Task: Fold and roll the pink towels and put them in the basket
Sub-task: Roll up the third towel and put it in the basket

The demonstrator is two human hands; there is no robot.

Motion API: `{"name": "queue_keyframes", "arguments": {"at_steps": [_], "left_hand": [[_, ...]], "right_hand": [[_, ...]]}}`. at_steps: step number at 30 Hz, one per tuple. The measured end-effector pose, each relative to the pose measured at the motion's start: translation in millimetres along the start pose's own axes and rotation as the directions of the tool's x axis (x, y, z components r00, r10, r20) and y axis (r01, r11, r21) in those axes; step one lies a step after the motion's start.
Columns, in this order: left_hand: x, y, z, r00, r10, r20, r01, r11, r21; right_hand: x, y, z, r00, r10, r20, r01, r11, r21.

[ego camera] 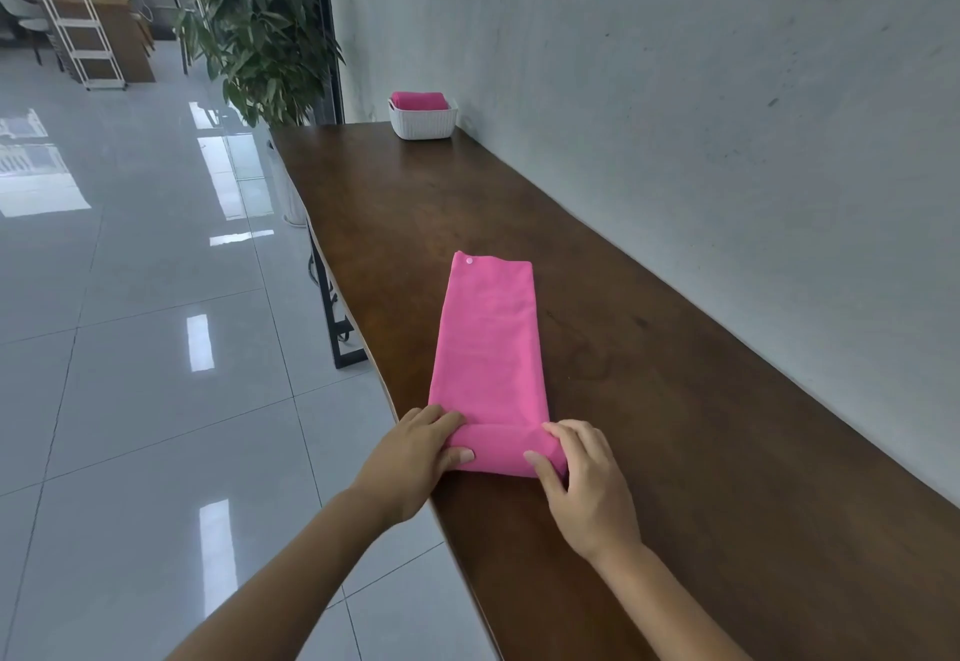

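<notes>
A pink towel [491, 343], folded into a long narrow strip, lies lengthwise on the brown wooden table [675, 426]. Its near end is rolled into a short tube. My left hand [415, 457] grips the left end of that roll, thumb at the front and fingers over the top. My right hand [582, 478] grips the right end the same way. At the table's far end stands a white ribbed basket [422, 124] with a rolled pink towel [420, 100] inside it.
A grey wall [701, 88] runs along the table's right side. The table's left edge drops to a glossy tiled floor [156, 348]. A potted plant [260, 36] stands beyond the far left corner, and a white shelf rack [78, 36] stands further back.
</notes>
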State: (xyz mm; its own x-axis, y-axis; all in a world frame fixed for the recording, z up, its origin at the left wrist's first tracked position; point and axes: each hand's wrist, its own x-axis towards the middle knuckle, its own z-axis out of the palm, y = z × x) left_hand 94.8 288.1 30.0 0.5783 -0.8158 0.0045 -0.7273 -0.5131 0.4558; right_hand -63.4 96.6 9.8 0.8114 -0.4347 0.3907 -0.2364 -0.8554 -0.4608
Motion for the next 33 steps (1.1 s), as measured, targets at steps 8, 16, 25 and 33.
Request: {"name": "queue_keyframes", "arguments": {"at_steps": [8, 16, 25, 33], "left_hand": [[-26.3, 4.8, -3.8, 0.972, -0.028, 0.233, 0.075, 0.978, -0.195], [-42.1, 11.1, 11.9, 0.967, 0.079, -0.241, -0.065, 0.996, 0.067], [-32.8, 3.1, 20.7, 0.946, 0.198, -0.255, -0.143, 0.965, 0.221], [2.3, 11.0, -15.5, 0.996, -0.038, 0.075, 0.036, 0.999, 0.02]], "right_hand": [[-36.9, 4.0, -16.2, 0.985, -0.063, 0.16, 0.067, 0.998, -0.015], [-25.9, -0.7, -20.9, 0.961, 0.089, 0.262, -0.122, 0.986, 0.112], [20.7, 6.7, -11.1, 0.924, 0.188, 0.334, -0.273, 0.934, 0.23], [13.8, -11.0, -6.8, 1.0, 0.0, 0.003, -0.001, 0.992, 0.129]]}}
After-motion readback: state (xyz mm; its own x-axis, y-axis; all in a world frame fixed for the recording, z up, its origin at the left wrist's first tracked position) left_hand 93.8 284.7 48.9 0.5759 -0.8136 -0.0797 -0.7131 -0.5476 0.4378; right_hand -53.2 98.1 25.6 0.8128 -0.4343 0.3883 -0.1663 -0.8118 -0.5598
